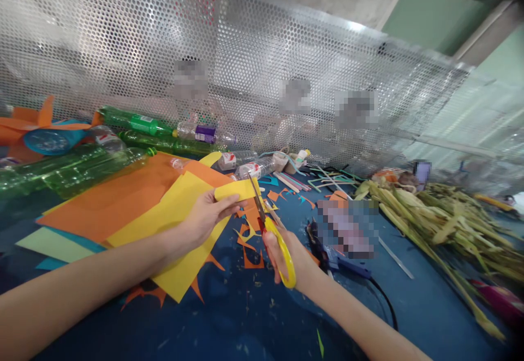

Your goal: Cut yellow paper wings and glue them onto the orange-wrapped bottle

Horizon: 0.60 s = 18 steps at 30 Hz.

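I see left hand (202,216) pinching one small yellow paper piece (233,190) between thumb and fingers. Piece sticks out past fingertips. Right hand (302,264), fingers curled in handles, holds one pair of scissors (271,229); blades cross right end of piece. On left: one big yellow sheet (180,202), partly over big orange paper (118,200). Far left: four green bottles (96,175). Far middle: two clear bottles (260,168) with red-and-white labels. Right: one blue glue gun (350,266), one pile of corn husks (454,213). Middle: orange scraps (252,218), too many to count.
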Motion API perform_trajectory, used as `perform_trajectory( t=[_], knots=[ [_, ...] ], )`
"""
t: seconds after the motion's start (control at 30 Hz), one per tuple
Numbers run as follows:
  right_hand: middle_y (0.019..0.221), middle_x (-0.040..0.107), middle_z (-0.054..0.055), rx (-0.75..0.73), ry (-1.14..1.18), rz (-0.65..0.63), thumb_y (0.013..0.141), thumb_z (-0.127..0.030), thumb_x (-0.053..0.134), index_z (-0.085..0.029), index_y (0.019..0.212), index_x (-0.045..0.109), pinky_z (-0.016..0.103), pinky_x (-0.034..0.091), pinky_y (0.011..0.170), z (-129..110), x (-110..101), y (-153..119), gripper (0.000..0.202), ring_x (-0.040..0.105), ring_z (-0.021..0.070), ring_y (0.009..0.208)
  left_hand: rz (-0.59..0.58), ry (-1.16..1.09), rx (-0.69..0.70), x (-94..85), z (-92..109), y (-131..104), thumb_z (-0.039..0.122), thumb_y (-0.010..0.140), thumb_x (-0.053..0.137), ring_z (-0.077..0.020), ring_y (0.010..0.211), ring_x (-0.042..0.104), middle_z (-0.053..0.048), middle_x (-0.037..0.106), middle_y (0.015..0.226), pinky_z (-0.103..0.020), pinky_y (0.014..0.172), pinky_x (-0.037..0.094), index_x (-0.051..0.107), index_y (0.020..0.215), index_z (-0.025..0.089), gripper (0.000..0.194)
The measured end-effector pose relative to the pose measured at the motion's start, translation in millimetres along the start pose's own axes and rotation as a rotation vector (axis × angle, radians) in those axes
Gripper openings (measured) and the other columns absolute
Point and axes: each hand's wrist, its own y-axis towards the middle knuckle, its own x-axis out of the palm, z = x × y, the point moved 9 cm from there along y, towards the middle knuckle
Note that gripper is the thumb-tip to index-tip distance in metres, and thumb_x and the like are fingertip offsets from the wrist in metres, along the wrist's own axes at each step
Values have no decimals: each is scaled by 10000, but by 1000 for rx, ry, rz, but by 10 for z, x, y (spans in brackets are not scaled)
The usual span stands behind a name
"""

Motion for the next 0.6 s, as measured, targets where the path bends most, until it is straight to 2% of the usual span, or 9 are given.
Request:
perform_trajectory(
  t=[0.13,0.23,0.3,0.4,0.47,0.6],
  knots=[
    [388,384,-75,122,52,33,798,-671,327,-219,642,403,199,348,266,148,-12,46,484,486,124,278,-11,16,-6,-35,-55,35,263,689,721,-197,878,667,-41,717,894,-280,849,505,669,845,162,194],
    [394,403,-70,232,45,73,815,-622,362,-217,700,467,234,380,286,289,-104,85,434,479,142,280,-27,81,-27,-43,-112,50,266,701,704,-193,848,667,-58,716,881,-286,818,508,658,881,159,215],
    [447,487,-36,166,-98,116,840,-539,394,-204,733,516,257,428,374,234,-224,118,372,527,158,350,-59,147,-38,-22,-144,52,260,704,693,-186,821,667,-57,712,889,-284,792,507,652,887,170,208],
    [620,621,50,20,-451,185,836,-386,473,-176,751,565,293,448,550,75,-362,134,245,618,209,564,-89,327,-30,14,-153,44,241,693,683,-186,779,659,-52,706,869,-297,755,501,633,880,172,206],
    [715,657,82,24,-601,201,812,-317,518,-159,829,584,304,441,596,81,-385,136,172,639,238,666,-86,438,-20,26,-140,32,223,669,690,-185,752,648,-47,698,832,-304,732,496,615,858,161,213],
    [845,674,128,49,-781,261,814,-240,530,-128,1001,569,320,453,656,140,-395,142,221,650,257,767,-152,500,-37,92,-175,3,204,638,702,-172,718,630,-28,680,779,-294,695,489,597,812,155,209]
  ],
)
